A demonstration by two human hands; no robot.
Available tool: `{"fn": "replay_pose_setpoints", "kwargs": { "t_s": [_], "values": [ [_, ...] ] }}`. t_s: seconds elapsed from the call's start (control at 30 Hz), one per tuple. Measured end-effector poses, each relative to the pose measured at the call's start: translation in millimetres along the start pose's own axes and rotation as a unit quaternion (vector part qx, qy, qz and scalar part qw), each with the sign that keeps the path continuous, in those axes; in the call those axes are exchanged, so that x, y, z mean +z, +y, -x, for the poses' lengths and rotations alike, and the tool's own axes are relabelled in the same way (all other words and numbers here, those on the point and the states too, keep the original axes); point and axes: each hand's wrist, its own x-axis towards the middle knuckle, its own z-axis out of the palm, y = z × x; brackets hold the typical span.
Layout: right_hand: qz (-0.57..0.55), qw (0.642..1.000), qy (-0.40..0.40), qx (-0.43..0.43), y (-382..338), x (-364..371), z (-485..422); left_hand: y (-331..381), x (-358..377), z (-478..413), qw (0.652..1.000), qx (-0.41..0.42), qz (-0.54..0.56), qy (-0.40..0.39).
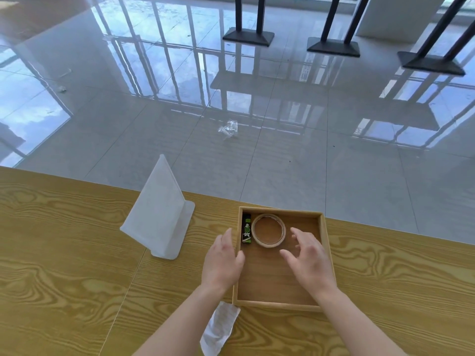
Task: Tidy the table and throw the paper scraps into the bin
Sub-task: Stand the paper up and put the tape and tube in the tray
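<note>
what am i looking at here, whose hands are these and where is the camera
The camera sits on a person's head, looking forward and down, so you see their own bare arms. Both hands are empty: the left hand is at the left wall of a wooden tray, the right hand hovers open over it. In the tray lie a roll of tape and a small black and green lighter. On the wooden table stand a white sign holder and, nearest the person, a crumpled paper scrap.
</note>
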Motion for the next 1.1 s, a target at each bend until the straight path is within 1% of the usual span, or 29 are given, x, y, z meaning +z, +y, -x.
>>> {"fn": "replay_pose_setpoints", "kwargs": {
  "t_s": [0.1, 0.2, 0.33, 0.5, 0.7, 0.8, 0.97, 1.1],
  "values": [
    [0.048, 0.998, 0.044, -0.018, 16.9, -21.3, 19.2, -5.1, -0.2, 18.0, 1.000, -0.001, 0.019, -0.003],
    [0.069, 0.994, 0.078, 0.026, 34.0, -37.5, 34.6, -7.8, 0.1, 35.6, 0.999, 0.002, 0.038, 0.005],
    [0.057, 0.990, 0.045, 0.122, 45.5, -40.4, 43.9, -7.4, -0.3, 49.1, 0.999, 0.014, 0.033, 0.001],
    [0.020, 0.982, 0.018, 0.187, 47.3, -34.2, 46.4, -2.9, -3.6, 48.9, 1.000, 0.018, 0.012, -0.008],
    [0.010, 0.980, 0.002, 0.198, 42.5, -28.8, 46.7, -6.3, -14.3, 40.3, 1.000, 0.016, 0.000, 0.001],
    [0.002, 0.980, -0.004, 0.200, 35.1, -22.8, 46.5, -10.9, -23.1, 36.4, 1.000, -0.008, 0.009, 0.018],
    [-0.026, 0.979, 0.003, 0.201, 17.1, -8.6, 41.0, -21.8, -36.0, 35.5, 0.995, -0.048, 0.051, 0.076],
    [-0.041, 0.981, -0.007, 0.190, 2.5, 3.0, 32.3, -31.6, -46.3, 34.0, 0.994, -0.066, 0.039, 0.078]
  ]
}}
